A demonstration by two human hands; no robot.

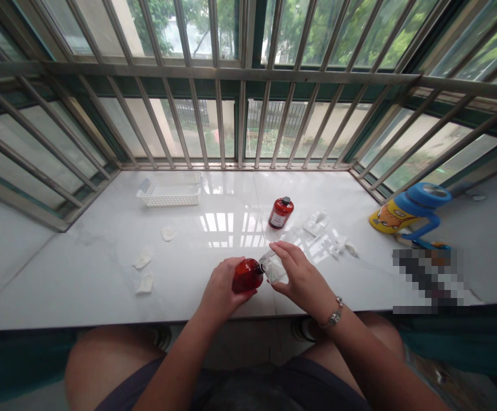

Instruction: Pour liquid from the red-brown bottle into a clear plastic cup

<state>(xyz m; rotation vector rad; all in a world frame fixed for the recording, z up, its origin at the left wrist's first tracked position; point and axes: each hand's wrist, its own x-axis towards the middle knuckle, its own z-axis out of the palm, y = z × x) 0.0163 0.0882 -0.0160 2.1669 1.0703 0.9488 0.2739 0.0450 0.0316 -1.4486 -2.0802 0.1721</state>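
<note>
One view only — a head-worn camera looks forward and down over the person's knees onto a white sill (pixel 103 274) in a barred bay window (pixel 240 74). It sits close above the hands (bottom centre of frame) and faces outward, toward trees beyond the glass — its wide lens bends the bars at the edges

This looks like a home, at a bay window used as a work surface. A wide white tiled sill (pixel 103 268) runs under glass panes guarded by metal security bars (pixel 214 74), with trees and a garden fence outside. Household odds and ends lie on the sill: a white plastic basket (pixel 169 195), a red-brown bottle (pixel 280 212), scraps of clear wrapping (pixel 317 222), and a child's yellow and blue drinking flask (pixel 407 212). The person sits with bare knees against the sill.
</note>
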